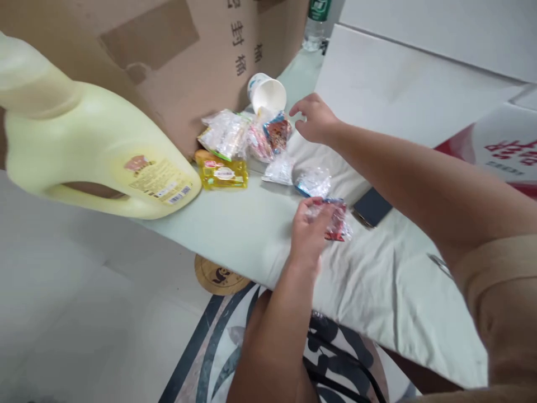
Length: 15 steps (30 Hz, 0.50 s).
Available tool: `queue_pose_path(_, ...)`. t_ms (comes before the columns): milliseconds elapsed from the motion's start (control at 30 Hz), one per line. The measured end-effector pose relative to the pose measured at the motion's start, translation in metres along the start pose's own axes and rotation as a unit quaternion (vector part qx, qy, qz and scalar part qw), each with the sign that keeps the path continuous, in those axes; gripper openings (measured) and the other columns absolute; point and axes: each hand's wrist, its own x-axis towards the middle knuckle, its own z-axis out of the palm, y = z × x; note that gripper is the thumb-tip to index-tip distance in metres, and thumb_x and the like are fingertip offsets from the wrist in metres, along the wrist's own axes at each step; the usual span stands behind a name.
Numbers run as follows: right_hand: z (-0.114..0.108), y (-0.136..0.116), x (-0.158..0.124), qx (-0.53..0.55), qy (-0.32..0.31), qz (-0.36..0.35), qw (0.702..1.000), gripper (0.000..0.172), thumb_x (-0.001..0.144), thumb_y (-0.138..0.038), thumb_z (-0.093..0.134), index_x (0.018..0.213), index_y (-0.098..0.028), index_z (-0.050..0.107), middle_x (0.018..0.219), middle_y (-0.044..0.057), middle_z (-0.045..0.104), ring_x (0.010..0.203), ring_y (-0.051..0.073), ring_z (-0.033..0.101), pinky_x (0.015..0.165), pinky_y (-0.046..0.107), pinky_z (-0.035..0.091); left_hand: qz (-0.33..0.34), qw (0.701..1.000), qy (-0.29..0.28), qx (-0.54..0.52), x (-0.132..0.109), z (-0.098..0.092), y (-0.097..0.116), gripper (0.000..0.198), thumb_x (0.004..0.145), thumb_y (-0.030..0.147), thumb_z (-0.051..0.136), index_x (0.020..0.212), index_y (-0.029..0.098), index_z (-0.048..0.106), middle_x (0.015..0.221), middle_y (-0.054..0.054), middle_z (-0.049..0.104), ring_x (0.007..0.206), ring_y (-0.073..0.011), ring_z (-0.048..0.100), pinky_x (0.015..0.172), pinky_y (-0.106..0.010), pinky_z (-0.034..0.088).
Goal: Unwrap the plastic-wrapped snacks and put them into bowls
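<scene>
My left hand point(309, 226) has its fingers on a clear wrapper with red parts point(338, 221), near the table's front edge. Above the cloth, my right hand point(314, 118) is held with fingers curved and apart, nothing between them. Just left of it lies a brown and blue snack packet point(277, 133) in a pile with a pink and clear wrapper point(259, 143) and a clear crumpled wrapper point(226, 134). A yellow packet point(224, 172) lies in front of the pile. Two more clear wrappers point(279, 169) point(314, 181) lie between the pile and my left hand.
A white paper cup point(268, 94) lies tipped behind the pile. At the left stands a large pale yellow jug point(104, 145), before a cardboard box point(188, 73). A dark phone point(372, 207) lies right of my left hand; a water bottle point(315, 25) stands at the back.
</scene>
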Motion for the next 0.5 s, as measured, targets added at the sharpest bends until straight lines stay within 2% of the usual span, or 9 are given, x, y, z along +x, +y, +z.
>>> queue_pose_path(67, 0.023, -0.007, 0.046, -0.019, -0.008, 0.028, 0.999, 0.038, 0.075, -0.015, 0.067, 0.111, -0.025, 0.071, 0.146, 0.011, 0.054, 0.132, 0.032, 0.056, 0.12, 0.054, 0.039, -0.011, 1.0, 0.011, 0.003, 0.003, -0.003, 0.001, 0.052, 0.064, 0.038, 0.092, 0.102, 0.02, 0.062, 0.088, -0.001, 0.072, 0.069, -0.0122, 0.066, 0.058, -0.021, 0.054)
queue_pose_path(133, 0.037, -0.014, 0.077, -0.025, -0.028, 0.058, 0.998, 0.05, 0.074, -0.014, 0.068, 0.123, -0.023, 0.067, 0.155, 0.011, 0.048, 0.14, 0.033, 0.048, 0.123, 0.056, 0.034, -0.018, 1.0, 0.018, 0.005, 0.003, -0.004, 0.001, 0.051, 0.064, 0.04, 0.092, 0.101, 0.02, 0.063, 0.087, -0.002, 0.071, 0.069, -0.0117, 0.066, 0.058, -0.02, 0.053)
queue_pose_path(200, 0.038, -0.021, 0.092, -0.025, -0.038, 0.069, 0.997, 0.061, 0.075, -0.014, 0.067, 0.136, -0.017, 0.06, 0.156, 0.012, 0.048, 0.142, 0.031, 0.043, 0.125, 0.058, 0.032, -0.036, 0.999, 0.008, 0.013, 0.002, -0.002, 0.0, 0.052, 0.063, 0.043, 0.092, 0.1, 0.02, 0.063, 0.084, -0.001, 0.07, 0.066, -0.011, 0.063, 0.056, -0.02, 0.052)
queue_pose_path(267, 0.025, -0.029, 0.089, -0.026, -0.018, 0.063, 0.998, 0.061, 0.081, -0.016, 0.063, 0.142, -0.016, 0.054, 0.157, 0.009, 0.048, 0.144, 0.028, 0.041, 0.127, 0.054, 0.03, -0.062, 0.998, -0.011, 0.03, -0.001, 0.001, -0.002, 0.052, 0.062, 0.045, 0.091, 0.098, 0.02, 0.063, 0.081, 0.0, 0.069, 0.062, -0.0106, 0.061, 0.051, -0.019, 0.05)
queue_pose_path(367, -0.021, -0.035, 0.046, -0.006, 0.094, 0.019, 0.995, 0.042, 0.093, -0.025, 0.052, 0.134, -0.033, 0.06, 0.146, 0.0, 0.056, 0.142, 0.026, 0.046, 0.122, 0.042, 0.039, -0.089, 0.994, -0.033, 0.062, -0.004, 0.004, -0.006, 0.051, 0.064, 0.045, 0.089, 0.1, 0.021, 0.061, 0.083, 0.0, 0.069, 0.061, -0.0114, 0.061, 0.047, -0.02, 0.049)
queue_pose_path(433, -0.062, -0.028, -0.008, 0.051, 0.165, 0.009, 0.985, 0.033, 0.097, -0.033, 0.049, 0.127, -0.028, 0.061, 0.133, 0.001, 0.061, 0.136, 0.028, 0.054, 0.113, 0.042, 0.044, -0.088, 0.991, -0.048, 0.087, -0.005, 0.005, -0.011, 0.052, 0.064, 0.044, 0.088, 0.103, 0.022, 0.06, 0.085, 0.0, 0.07, 0.06, -0.0119, 0.062, 0.047, -0.021, 0.049)
queue_pose_path(467, -0.083, -0.021, -0.044, 0.106, 0.172, 0.033, 0.979, 0.033, 0.095, -0.038, 0.055, 0.126, -0.027, 0.06, 0.137, 0.003, 0.059, 0.137, 0.032, 0.051, 0.107, 0.043, 0.049, -0.083, 0.99, -0.055, 0.103, -0.006, 0.006, -0.014, 0.052, 0.065, 0.044, 0.088, 0.104, 0.023, 0.06, 0.085, 0.0, 0.07, 0.06, -0.0119, 0.062, 0.047, -0.021, 0.049)
queue_pose_path(500, -0.103, -0.012, -0.083, 0.145, 0.118, 0.069, 0.98, 0.032, 0.097, -0.043, 0.053, 0.126, -0.03, 0.057, 0.141, 0.003, 0.056, 0.144, 0.034, 0.044, 0.099, 0.044, 0.052, -0.072, 0.988, -0.061, 0.119, -0.007, 0.008, -0.017, 0.05, 0.066, 0.043, 0.087, 0.103, 0.022, 0.06, 0.084, 0.0, 0.069, 0.06, -0.0116, 0.062, 0.048, -0.021, 0.05)
